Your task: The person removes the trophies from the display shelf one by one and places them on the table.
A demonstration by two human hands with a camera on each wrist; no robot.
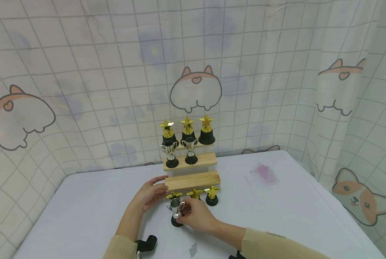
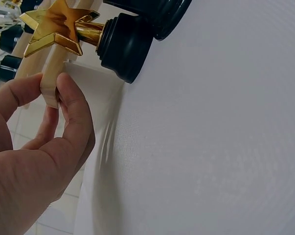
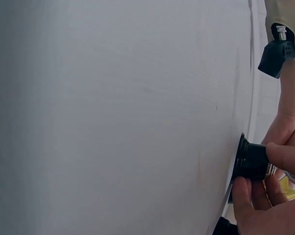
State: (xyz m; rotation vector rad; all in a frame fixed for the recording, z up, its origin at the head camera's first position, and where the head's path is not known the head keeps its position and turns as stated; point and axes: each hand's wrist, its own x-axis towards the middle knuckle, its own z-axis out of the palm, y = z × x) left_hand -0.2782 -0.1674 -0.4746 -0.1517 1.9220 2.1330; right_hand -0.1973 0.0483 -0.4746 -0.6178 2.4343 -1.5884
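Observation:
My right hand holds a small silver trophy cup with a black base, fingers and thumb around its lower part. In the right wrist view that black base stands upright close over the white tabletop. My left hand pinches the left end of the lowest wooden shelf board of a stepped rack; the left wrist view shows thumb and fingertips on the board's end. Behind the cup, in front of the rack, stand gold star trophies on black bases, partly hidden by my right hand.
Two silver cups stand on the middle shelf. Three gold star trophies stand on the top shelf behind them. A white cloth covers the table, and a patterned curtain hangs behind the rack.

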